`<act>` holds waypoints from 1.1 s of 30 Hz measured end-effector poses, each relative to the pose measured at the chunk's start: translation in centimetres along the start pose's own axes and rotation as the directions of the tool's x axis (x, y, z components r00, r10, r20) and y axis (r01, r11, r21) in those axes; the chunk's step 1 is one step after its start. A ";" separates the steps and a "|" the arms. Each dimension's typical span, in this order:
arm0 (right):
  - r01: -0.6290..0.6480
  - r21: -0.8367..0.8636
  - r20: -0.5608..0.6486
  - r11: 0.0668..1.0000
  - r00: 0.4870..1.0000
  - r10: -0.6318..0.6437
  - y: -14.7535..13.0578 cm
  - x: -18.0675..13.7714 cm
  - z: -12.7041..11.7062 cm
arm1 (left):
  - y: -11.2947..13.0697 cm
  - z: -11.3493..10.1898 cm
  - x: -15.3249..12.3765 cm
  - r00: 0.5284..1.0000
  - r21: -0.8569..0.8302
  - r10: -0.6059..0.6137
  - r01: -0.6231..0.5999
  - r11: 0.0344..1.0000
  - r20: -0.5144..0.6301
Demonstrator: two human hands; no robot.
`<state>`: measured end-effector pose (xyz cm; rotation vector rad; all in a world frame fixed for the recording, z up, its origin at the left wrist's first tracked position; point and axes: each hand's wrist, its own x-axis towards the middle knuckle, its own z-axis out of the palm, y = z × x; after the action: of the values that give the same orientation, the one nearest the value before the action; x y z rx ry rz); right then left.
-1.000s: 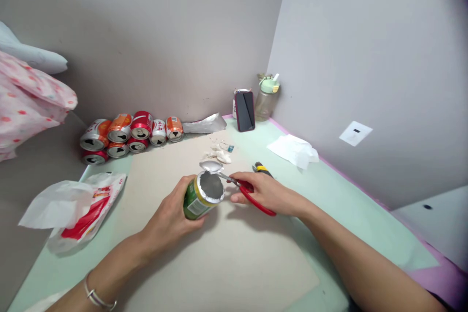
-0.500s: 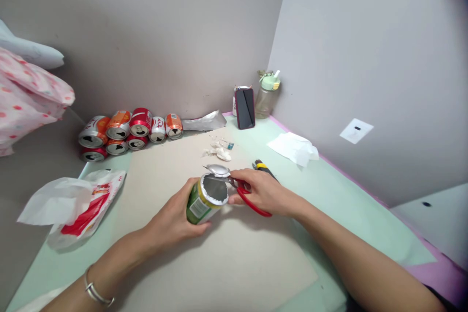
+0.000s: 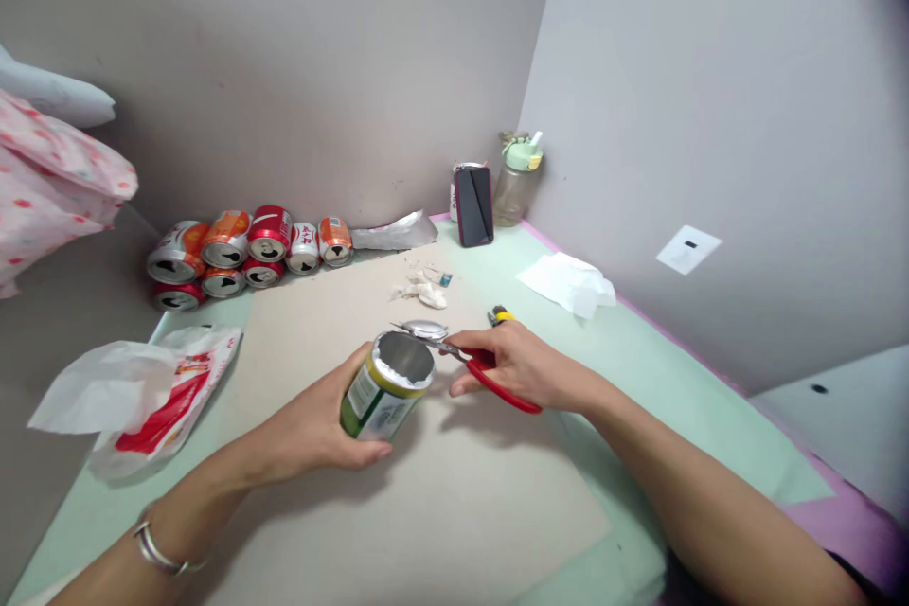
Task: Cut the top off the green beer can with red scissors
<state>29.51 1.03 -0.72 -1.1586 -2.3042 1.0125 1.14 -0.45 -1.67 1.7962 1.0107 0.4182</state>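
Already cut open

Our left hand [image 3: 319,434] grips the tilted can [image 3: 382,405] over the board [image 3: 490,497]; our right hand [image 3: 529,365] grips the scissors [image 3: 499,388] by its rim [image 3: 398,384]. We judge it opened all round, raggedly; freeing the lid [image 3: 427,329] may remain.

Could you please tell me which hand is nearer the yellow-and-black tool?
Right hand: it holds the scissors and partly hides the yellow-and-black tool just beyond it. The left hand is farther left, around the green can.
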 end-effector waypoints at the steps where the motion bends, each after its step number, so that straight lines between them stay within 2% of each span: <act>1: -0.002 0.050 0.035 0.999 0.999 0.000 -0.1 0.0 -0.1 | -0.2 -0.3 -0.1 1.000 -0.017 0.008 -0.008 1.000 0.027; 3: -0.016 0.140 0.102 0.990 0.995 0.002 -0.1 0.0 -0.2 | -0.3 -0.6 -0.3 0.998 -0.043 0.003 -0.001 0.999 0.059; 5: -0.046 0.172 0.113 0.984 0.993 0.026 0.1 0.2 0.1 | -0.2 -0.6 -0.2 0.998 -0.063 -0.036 0.039 0.997 0.044; 10: -0.117 0.052 -0.051 0.992 0.992 0.119 0.9 0.7 1.4 | 1.0 0.5 0.4 0.973 -0.020 -0.123 0.122 0.992 -0.196; 13: -0.121 0.009 -0.080 0.993 0.989 0.121 1.0 0.8 1.8 | 1.2 0.9 0.7 0.961 0.028 -0.128 0.138 0.990 -0.245; 17: -0.102 -0.054 -0.090 0.993 0.991 0.097 0.8 0.7 1.4 | 0.9 1.2 0.8 0.959 0.075 -0.079 0.103 0.992 -0.273; 25: -0.101 -0.149 -0.098 0.984 0.991 0.087 0.7 0.5 1.2 | -0.8 1.6 1.1 0.922 0.361 0.131 0.010 0.932 -0.365; 33: -0.073 -0.154 -0.156 0.985 0.987 0.049 0.8 0.6 1.9 | -0.8 1.8 1.1 0.913 0.367 0.144 0.006 0.930 -0.381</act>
<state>28.43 0.98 -2.62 -1.3278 -2.2740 0.7429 2.65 -0.48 -3.35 2.1324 1.3824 0.7067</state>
